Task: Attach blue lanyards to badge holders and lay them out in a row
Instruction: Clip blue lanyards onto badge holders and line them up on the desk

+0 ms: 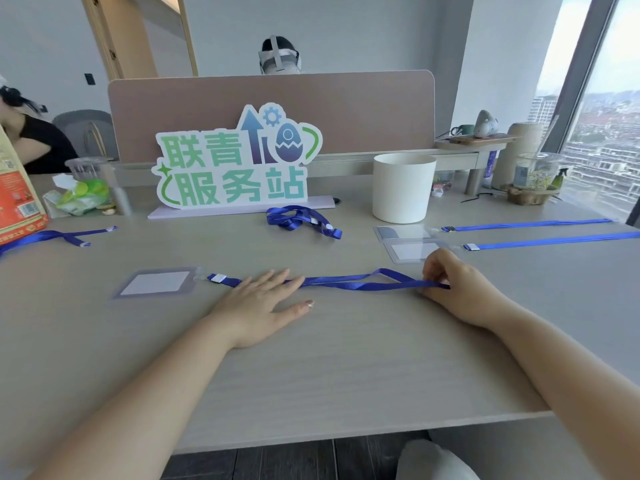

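Note:
A clear badge holder (pixel 157 283) lies at centre left of the desk, clipped to a blue lanyard (pixel 349 283) that runs to the right. My left hand (pixel 261 303) lies flat with straight fingers pressing the strap down. My right hand (pixel 450 282) pinches the lanyard's far loop end. Two more badge holders (pixel 403 233) (pixel 414 251) with straightened lanyards (pixel 526 225) (pixel 554 242) lie at the right. A bunched loose lanyard (pixel 301 218) sits in front of the sign, and another loose lanyard (pixel 52 237) lies at the far left.
A standing cut-out sign (pixel 235 161) and a white cylindrical bin (pixel 401 188) stand behind the work area. A red-orange bag (pixel 17 199) and tissue pack (pixel 81 195) sit at the left. Another person sits behind the divider (pixel 346 109). The desk's front edge (pixel 346 431) is near.

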